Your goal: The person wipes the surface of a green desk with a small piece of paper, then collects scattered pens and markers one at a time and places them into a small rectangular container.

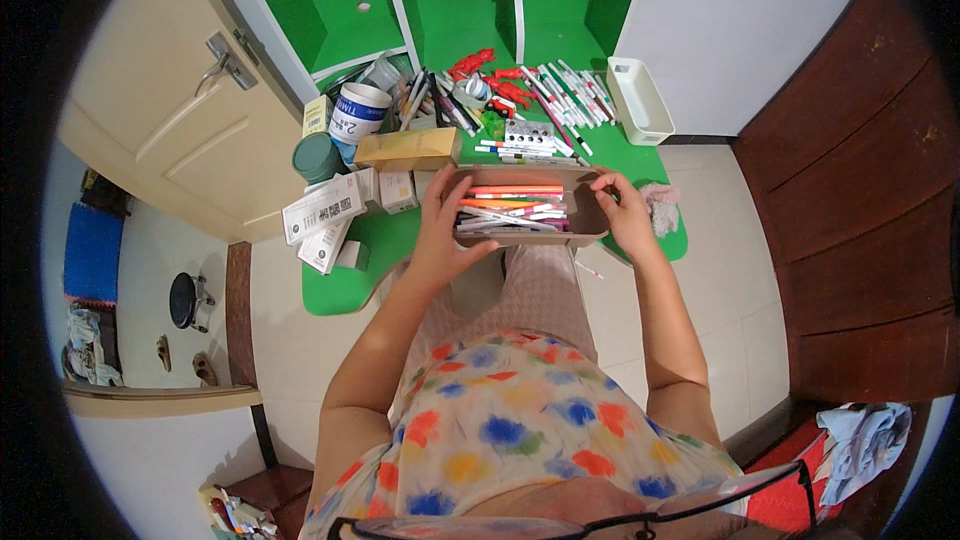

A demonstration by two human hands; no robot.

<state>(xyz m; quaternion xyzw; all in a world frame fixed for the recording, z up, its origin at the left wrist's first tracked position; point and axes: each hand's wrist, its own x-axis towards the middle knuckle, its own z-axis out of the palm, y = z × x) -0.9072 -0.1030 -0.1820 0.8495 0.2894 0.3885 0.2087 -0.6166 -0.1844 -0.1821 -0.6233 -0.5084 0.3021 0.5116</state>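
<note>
So the green desk (350,285) was a total mess. A brown tray (520,205) full of pens was held over its front edge: left hand (440,230) wrapped around the left end, right hand (622,205) pinching the right end. Loose markers (570,90) lay behind it.

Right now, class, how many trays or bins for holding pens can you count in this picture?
2. A brown tray full of pens is held by the left hand and right hand. An empty white bin sits at the green desk's right edge. Clutter may hide others.
</note>
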